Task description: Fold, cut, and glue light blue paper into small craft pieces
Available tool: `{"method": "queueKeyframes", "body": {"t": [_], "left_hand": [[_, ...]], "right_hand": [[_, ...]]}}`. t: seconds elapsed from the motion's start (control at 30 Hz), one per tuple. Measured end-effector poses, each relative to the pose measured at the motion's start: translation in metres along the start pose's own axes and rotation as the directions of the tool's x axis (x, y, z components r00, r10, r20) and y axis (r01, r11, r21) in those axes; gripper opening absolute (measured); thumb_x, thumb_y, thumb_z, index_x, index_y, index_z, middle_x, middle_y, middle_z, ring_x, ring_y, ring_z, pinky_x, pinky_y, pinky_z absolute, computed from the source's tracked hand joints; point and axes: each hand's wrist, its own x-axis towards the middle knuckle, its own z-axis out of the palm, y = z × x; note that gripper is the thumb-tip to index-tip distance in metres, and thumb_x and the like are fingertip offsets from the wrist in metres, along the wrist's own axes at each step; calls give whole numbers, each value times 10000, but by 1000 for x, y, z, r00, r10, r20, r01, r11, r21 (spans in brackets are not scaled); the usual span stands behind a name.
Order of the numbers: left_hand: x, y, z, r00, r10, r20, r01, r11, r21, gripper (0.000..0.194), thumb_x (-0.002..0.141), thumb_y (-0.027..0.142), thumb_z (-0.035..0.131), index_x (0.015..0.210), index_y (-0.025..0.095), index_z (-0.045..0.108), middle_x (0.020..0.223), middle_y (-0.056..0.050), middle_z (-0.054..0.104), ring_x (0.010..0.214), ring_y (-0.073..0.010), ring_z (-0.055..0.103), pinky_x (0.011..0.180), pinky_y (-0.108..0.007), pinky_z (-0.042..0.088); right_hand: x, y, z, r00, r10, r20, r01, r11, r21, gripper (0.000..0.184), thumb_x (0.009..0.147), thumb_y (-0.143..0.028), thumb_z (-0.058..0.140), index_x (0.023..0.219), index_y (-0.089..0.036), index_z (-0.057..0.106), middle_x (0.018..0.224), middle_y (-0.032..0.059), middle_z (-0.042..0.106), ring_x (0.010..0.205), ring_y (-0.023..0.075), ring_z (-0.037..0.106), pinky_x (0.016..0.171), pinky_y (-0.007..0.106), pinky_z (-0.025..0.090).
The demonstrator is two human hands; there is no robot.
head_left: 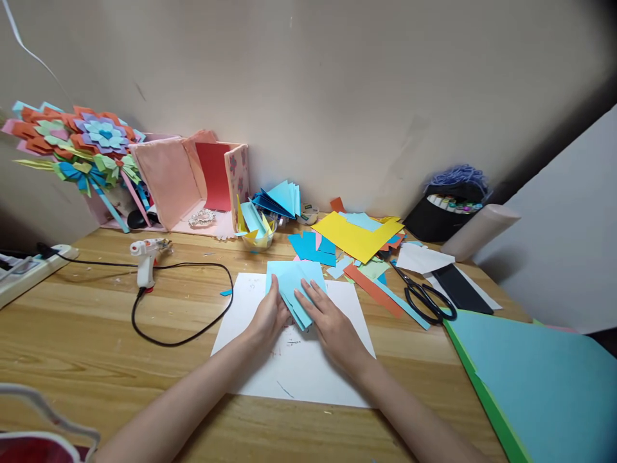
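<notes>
- The table (96,360) is wood and goes right under all of it.
- The big blue sheet (544,379) is at the right, on top of something green.
- The white sheet (328,379) lies flat in the middle, with little marks on it.
- The flowers (103,135) are made of paper, in lots of colors, at the back left.
- The box (166,183) is pink and stands next to the flowers.
- The yellow paper (361,239) lies on a messy heap of scraps near the wall.
- The right hand (330,318) lies on the folded paper (289,276), its fingers out straight on top.
- The left hand (270,315) grips the left edge, thumb up along the side; its other fingers are partly hidden, so I can't tell just how they bend.
- The folded paper is light blue and sits over the top part of the white sheet, between the hands.
- The scissors (427,299) have black handles and touch the big blue sheet.
- The glue gun (145,263) is white, at the left, with a black cord.
</notes>
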Motion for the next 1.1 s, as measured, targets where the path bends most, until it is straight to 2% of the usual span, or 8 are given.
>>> {"method": "queueKeyframes", "body": {"t": [0.17,0.33,0.53,0.77,0.83,0.93,1.0,1.1], "left_hand": [[-3,1,0,1000,-6,-5,7,990,142,335,763,382,584,978,125,579,865,-82,637,647,-141,572,547,-238,441],[-6,3,2,1000,-6,-15,9,986,168,323,753,355,595,990,139,560,860,-72,615,667,-142,566,551,-236,441],[-5,1,1,1000,15,-7,-14,980,199,323,756,359,588,990,138,565,705,-21,577,536,-92,498,559,-235,429],[-3,-1,-2,1000,16,-15,-12,976,215,346,739,378,592,990,141,562,841,-69,611,634,-138,556,555,-246,434],[0,-2,-5,999,21,-29,-14,971,238,345,737,381,590,980,138,567,787,-58,611,601,-134,545,539,-242,425],[3,-3,-10,996,64,-57,-44,950,310,339,730,391,593,945,129,586,672,-30,592,553,-126,516,536,-238,409],[2,-2,-10,995,83,-58,-54,920,388,342,726,398,599,938,129,602,677,-36,603,600,-142,529,570,-245,413],[-4,1,-6,998,51,41,-65,864,500,339,731,403,598,945,142,633,770,-60,637,717,-176,548,655,-265,418]], "right_hand": [[-1,-2,0,1000,7,29,-5,998,-56,734,750,60,277,1389,-282,163,1464,-24,146,1345,186,103,1027,407,345],[0,-6,-1,1000,-4,16,6,997,-72,730,754,51,286,1391,-282,157,1460,-18,164,1344,185,111,1021,403,355],[0,-8,0,1000,-12,29,15,993,-114,713,765,42,298,1393,-267,162,1464,-14,149,1346,187,95,1026,394,347],[0,-10,0,999,-2,37,5,996,-90,679,775,22,301,1388,-253,199,1463,-4,165,1347,187,89,1046,395,310],[-1,-11,-3,999,-8,45,8,1000,-5,704,740,21,322,1382,-251,225,1462,-3,173,1347,196,94,1059,415,279],[-2,-11,-9,1000,19,17,-23,968,250,648,745,-25,328,1353,-247,297,1448,7,225,1336,206,151,1071,437,233],[-1,-9,-13,984,163,-67,-117,886,449,519,808,-104,332,1306,-245,364,1403,37,319,1288,206,276,1042,417,287],[3,0,-16,890,449,-84,-272,669,692,301,851,-287,415,1127,-208,508,1172,84,533,1059,206,504,875,347,440]]}}
